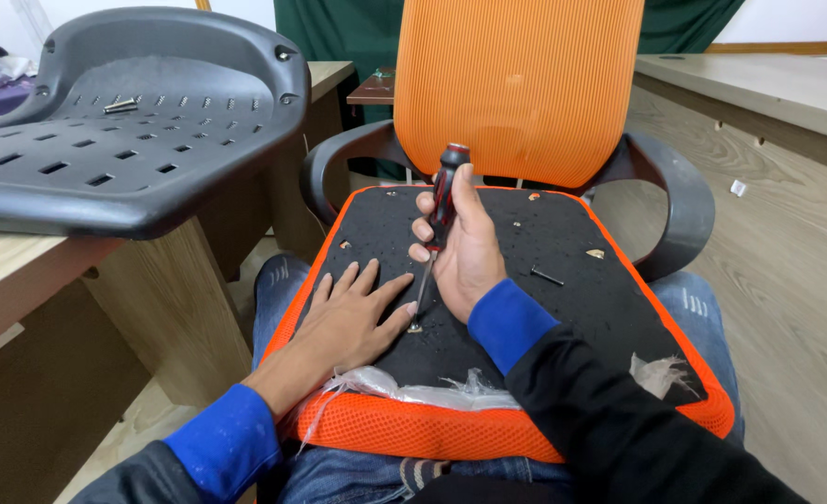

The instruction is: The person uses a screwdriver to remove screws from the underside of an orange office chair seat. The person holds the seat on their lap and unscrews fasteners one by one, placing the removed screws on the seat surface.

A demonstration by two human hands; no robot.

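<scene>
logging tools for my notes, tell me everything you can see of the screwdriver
The screwdriver has a red and black handle, plastic or rubber by its look, and a thin dark metal shaft. It stands nearly upright, tilted slightly, tip down on the black underside of the seat cushion. The right hand wraps its handle; the left hand lies flat beside the tip, thumb close to it.

The black, orange-edged chair seat cushion lies upside down across the person's lap; on it, right of the left hand, lie a loose black screw and scattered pale debris; the wooden bench, left of the cushion, carries a grey slotted plastic seat shell.
</scene>
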